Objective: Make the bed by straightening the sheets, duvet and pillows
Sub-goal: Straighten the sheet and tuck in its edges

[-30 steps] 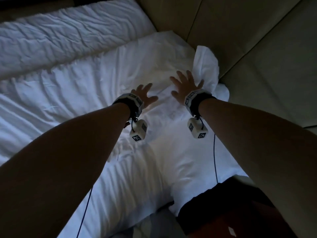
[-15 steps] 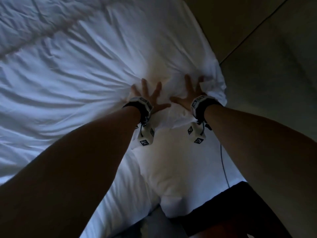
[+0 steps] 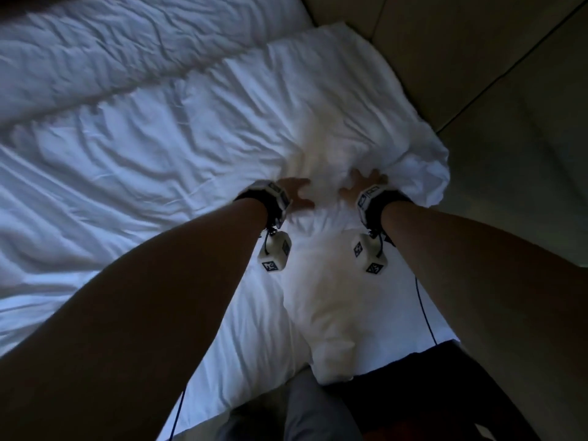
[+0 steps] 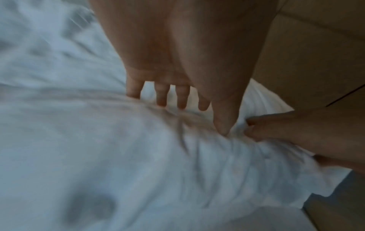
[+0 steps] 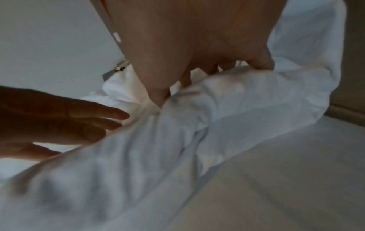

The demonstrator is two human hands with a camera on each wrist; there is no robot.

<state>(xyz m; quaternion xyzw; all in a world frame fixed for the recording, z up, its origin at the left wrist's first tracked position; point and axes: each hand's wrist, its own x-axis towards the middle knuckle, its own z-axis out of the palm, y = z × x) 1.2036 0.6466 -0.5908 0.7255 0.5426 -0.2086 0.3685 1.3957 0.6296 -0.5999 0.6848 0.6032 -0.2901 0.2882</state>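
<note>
A white pillow (image 3: 331, 307) lies lengthwise on the bed, from the near edge up to my hands. My left hand (image 3: 297, 194) presses on its far end, fingers (image 4: 162, 96) straight and spread, thumb tip dug into a crease. Close beside it, my right hand (image 3: 366, 186) has bent fingers (image 5: 262, 64) and its thumb sunk into a bunched ridge of the pillowcase (image 5: 227, 96). The loose end of that fabric (image 3: 420, 173) is heaped to the right, by the bed's corner. A creased white sheet (image 3: 127, 192) covers the mattress on the left.
A rumpled white duvet (image 3: 111, 52) lies across the far left of the bed. Beige padded headboard panels (image 3: 477, 74) rise along the right side. A dark piece of furniture (image 3: 445, 393) stands at the near right, and thin cables hang from both wrists.
Both hands lay flat and spread on the pillow; now the right fingers are bent into the fabric, which has bunched up at the right. More of the bed shows.
</note>
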